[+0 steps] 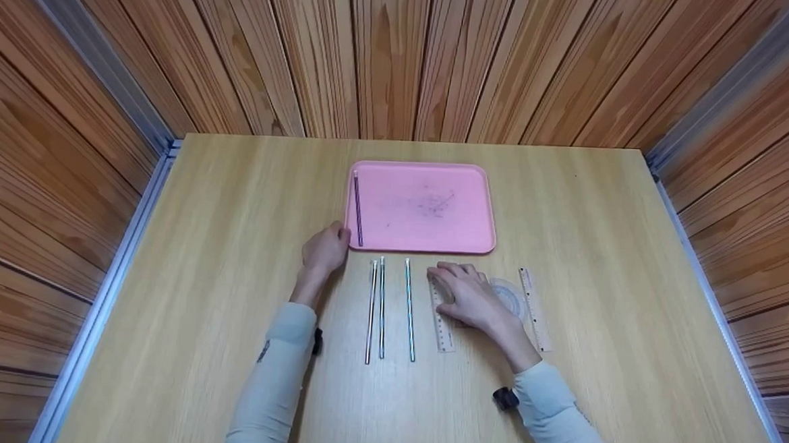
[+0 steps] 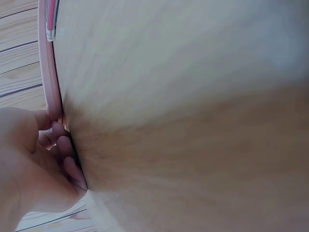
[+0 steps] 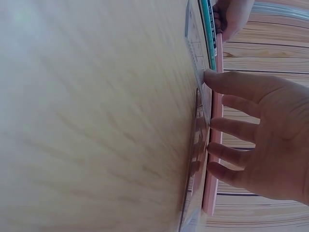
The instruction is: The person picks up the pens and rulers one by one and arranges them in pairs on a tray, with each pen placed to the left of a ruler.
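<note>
My left hand is at the near left corner of a pink tray, its thumb and curled fingers pinching the rim. A dark pencil lies in the tray along its left side. My right hand is over a clear ruler, with thumb and fingertips spread and touching down at it. Beside the ruler, partly hidden under that hand, is a clear protractor. Three shiny pencils, a left one, a middle one and a blue-green one, lie between the hands.
Farther right, a second clear ruler lies on the wooden table. Dark marks show on the tray's floor. Wood-plank walls with metal edge rails enclose the table at the back and sides.
</note>
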`<state>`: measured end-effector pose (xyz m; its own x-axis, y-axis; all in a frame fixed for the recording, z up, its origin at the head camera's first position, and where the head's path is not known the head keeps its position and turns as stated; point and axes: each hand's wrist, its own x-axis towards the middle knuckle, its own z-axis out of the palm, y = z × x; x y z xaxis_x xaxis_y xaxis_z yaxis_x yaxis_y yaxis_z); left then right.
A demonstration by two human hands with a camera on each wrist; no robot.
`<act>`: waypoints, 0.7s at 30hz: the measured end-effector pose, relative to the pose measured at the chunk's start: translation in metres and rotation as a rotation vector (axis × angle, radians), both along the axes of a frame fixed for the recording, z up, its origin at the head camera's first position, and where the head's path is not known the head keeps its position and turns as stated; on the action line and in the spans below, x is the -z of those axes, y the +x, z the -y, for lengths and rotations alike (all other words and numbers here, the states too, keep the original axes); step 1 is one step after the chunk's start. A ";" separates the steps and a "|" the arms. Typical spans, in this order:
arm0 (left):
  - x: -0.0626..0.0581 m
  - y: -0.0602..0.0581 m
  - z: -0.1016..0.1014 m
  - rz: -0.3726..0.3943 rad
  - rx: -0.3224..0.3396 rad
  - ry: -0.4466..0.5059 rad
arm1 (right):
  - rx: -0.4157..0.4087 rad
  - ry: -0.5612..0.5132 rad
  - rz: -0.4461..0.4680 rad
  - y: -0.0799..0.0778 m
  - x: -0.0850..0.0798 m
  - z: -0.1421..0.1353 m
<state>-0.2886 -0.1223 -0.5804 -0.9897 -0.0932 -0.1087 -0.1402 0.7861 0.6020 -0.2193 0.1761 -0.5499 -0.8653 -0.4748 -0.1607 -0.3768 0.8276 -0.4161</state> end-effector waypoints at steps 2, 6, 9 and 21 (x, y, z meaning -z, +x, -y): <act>0.000 0.000 0.000 0.003 0.000 -0.006 | 0.003 0.000 0.007 -0.001 0.000 0.000; 0.001 0.000 0.000 0.011 0.003 -0.013 | 0.014 -0.002 0.020 -0.002 0.000 0.001; 0.000 0.000 0.000 0.017 0.004 -0.011 | 0.015 -0.004 0.025 -0.004 -0.001 0.002; 0.000 0.001 0.000 0.017 0.008 -0.013 | -0.011 0.006 0.041 -0.016 -0.005 0.007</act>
